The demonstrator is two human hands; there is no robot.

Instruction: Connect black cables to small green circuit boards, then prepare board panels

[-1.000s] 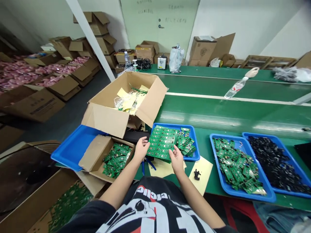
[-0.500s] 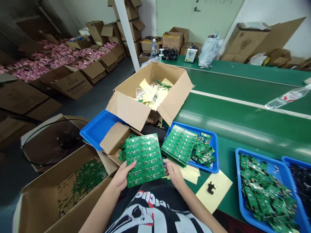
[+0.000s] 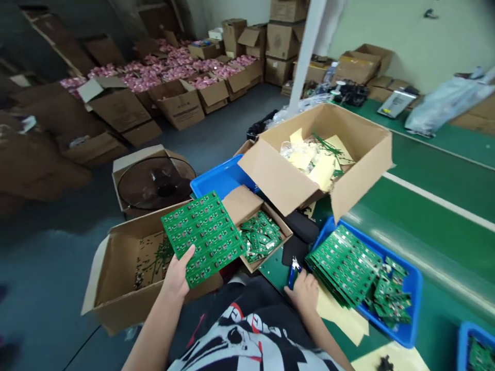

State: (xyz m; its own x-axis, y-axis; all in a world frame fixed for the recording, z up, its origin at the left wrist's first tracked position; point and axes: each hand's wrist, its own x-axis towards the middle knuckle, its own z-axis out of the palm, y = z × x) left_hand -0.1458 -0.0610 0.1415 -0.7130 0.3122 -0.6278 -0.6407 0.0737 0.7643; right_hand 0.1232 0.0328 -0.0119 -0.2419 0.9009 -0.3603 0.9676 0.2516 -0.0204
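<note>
My left hand (image 3: pixel 178 275) grips a green circuit board panel (image 3: pixel 204 234) by its lower left edge, thumb on top. The panel is tilted and carries rows of small components. Low at the table edge, my right hand (image 3: pixel 304 292) has its fingers closed around the blue handles of small cutters (image 3: pixel 294 270), whose metal jaws point away from me. Right of that hand, a stack of similar panels (image 3: pixel 346 263) leans in a blue tray (image 3: pixel 414 304) beside loose small boards (image 3: pixel 392 296). Behind the held panel, an open carton (image 3: pixel 286 234) contains more small boards (image 3: pixel 260 236).
A large open carton (image 3: pixel 359 170) with yellow paper and green strips stands behind. Lower left is a box (image 3: pixel 116 288) of green scraps, with a fan (image 3: pixel 157 183) behind it. A blue tray (image 3: pixel 220 178) lies near the carton. Yellow paper (image 3: pixel 344 319) lies near my right hand.
The view has swung left, so the table appears farther right. The held panel has moved left in my left hand. My right hand has left the panel's side and closed on the cutters.
</note>
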